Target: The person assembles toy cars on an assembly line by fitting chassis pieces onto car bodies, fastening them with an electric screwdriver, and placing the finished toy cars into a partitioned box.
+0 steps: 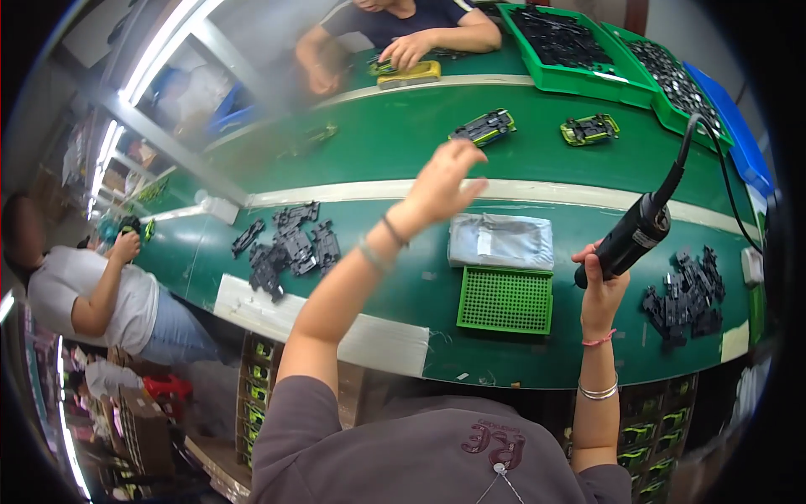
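My left hand [442, 181] is stretched out over the far side of the green bench, its fingers spread and nothing held in them. Just past its fingertips lies an upturned toy car [487, 127] with a black underside and yellow-green edges; whether they touch I cannot tell. A black corded electric screwdriver [631, 238] is gripped in my right hand [601, 290], its tip pointing down and left. Between my arms sit a pale blue cloth-covered pad [501, 241] and a green perforated tray [505, 300]. Another upturned toy car [590, 129] lies farther right.
Black plastic chassis parts are piled at left [294, 244] and right [687, 294]. A white strip [537, 192] runs across the bench. Green bins [579, 81] of small parts stand far right. Opposite, a person's hand [409, 52] rests over a yellow block [409, 76]. Another person [109, 294] works at left.
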Available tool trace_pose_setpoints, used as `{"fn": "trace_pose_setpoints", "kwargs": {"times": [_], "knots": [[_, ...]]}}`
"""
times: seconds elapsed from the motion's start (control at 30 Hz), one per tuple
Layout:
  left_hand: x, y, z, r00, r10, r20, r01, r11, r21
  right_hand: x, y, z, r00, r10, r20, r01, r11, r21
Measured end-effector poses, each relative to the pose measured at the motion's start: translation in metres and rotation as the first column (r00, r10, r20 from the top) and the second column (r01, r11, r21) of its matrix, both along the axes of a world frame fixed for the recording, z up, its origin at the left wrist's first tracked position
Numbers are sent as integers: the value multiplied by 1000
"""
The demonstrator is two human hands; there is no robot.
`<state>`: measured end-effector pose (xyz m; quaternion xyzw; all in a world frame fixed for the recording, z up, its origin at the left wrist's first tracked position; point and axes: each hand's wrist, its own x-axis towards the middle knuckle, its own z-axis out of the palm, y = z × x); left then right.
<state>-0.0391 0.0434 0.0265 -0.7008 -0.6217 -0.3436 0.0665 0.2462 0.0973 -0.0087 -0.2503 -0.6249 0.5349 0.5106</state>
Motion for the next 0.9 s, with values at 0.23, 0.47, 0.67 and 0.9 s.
{"fn": "trace_pose_setpoints", "kwargs": {"times": [0.23, 0.47, 0.67, 0.9], "knots": [[-68, 89, -47, 960, 245, -136, -264, 954, -145, -2, 6, -8, 997, 21, -68, -18, 999, 42], [-69, 94, -65, 984, 176, 35, -170, 978, -121, -3, 4, -8, 994, 50, -98, -50, 999, 3], [-27, 31, -12, 975, -46, 217, 80, 985, -151, -1, 11, -15, 989, 24, -147, -21, 1000, 23], [28, -56, 1, 960, -217, 176, 264, 910, -319, -1, 14, -20, 988, 41, -150, -36, 999, 37]]}}
